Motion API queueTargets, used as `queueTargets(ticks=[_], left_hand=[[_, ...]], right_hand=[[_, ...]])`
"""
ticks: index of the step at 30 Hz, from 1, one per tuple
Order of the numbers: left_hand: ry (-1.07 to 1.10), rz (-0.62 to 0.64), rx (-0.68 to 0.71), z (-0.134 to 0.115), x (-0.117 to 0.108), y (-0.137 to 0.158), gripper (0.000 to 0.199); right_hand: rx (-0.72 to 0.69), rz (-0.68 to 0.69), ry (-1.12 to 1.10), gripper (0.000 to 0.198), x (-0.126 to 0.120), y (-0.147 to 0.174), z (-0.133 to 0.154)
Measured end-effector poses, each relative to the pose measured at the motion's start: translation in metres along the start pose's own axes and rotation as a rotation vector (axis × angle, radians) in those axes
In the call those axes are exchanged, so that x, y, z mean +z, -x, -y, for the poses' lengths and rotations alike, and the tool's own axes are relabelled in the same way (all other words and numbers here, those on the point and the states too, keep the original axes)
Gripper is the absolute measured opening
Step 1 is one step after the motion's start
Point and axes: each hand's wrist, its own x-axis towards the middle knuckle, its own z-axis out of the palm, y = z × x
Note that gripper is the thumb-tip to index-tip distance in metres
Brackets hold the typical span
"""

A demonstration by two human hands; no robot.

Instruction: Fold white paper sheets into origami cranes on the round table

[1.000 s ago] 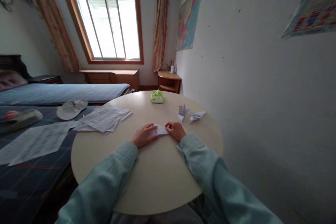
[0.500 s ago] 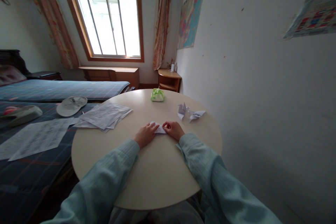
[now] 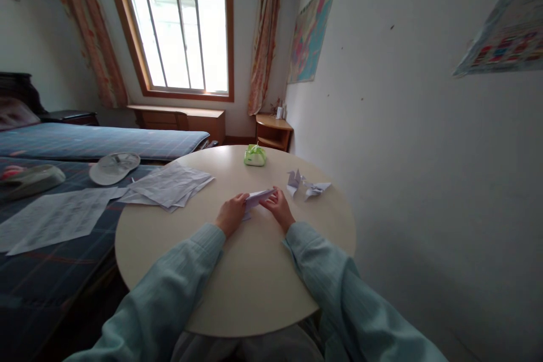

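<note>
A folded sheet of white paper (image 3: 258, 198) is held between my two hands, tilted up a little above the round table (image 3: 237, 294). My left hand (image 3: 231, 215) grips its left end, the thumb and fingers closed on it. At the right end, my right hand (image 3: 278, 207) pinches the paper, its right side raised. Part of the paper is hidden behind the fingers. Beyond my right hand, two folded paper figures (image 3: 317, 189) with pointed ends stand on the table.
Loose sheets of paper (image 3: 169, 184) overlap the table's left edge. A green and white tissue pack (image 3: 255, 155) sits at the far side. On the bed (image 3: 63, 243) lie a printed sheet (image 3: 59, 215) and a pale cap (image 3: 114, 168). A wall (image 3: 424, 181) stands close on the right.
The folded paper lay flat on the table under my fingers; now both hands have lifted and tilted it. My right hand has shifted its hold to the raised end. The view has tilted slightly.
</note>
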Motion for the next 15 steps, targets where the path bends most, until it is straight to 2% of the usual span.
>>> queueTargets(ticks=[2, 5, 7, 10, 15], left_hand=[[0.040, -0.031, -0.015, 0.000, 0.001, 0.000, 0.031], [0.090, -0.065, -0.017, -0.002, 0.005, -0.001, 0.031], [0.133, -0.092, -0.020, -0.004, 0.007, -0.002, 0.031], [0.189, -0.144, -0.051, -0.009, 0.011, -0.006, 0.032], [0.240, -0.179, -0.233, -0.014, 0.014, -0.014, 0.034]], right_hand=[[0.053, 0.075, 0.058, 0.043, 0.006, 0.002, 0.000], [0.089, 0.011, 0.333, 0.018, 0.016, 0.004, 0.004], [0.091, -0.029, 0.462, 0.018, 0.022, 0.005, 0.006], [0.064, -0.058, 0.515, 0.024, 0.032, 0.003, 0.007], [0.049, -0.087, 0.642, 0.027, 0.040, -0.005, 0.008]])
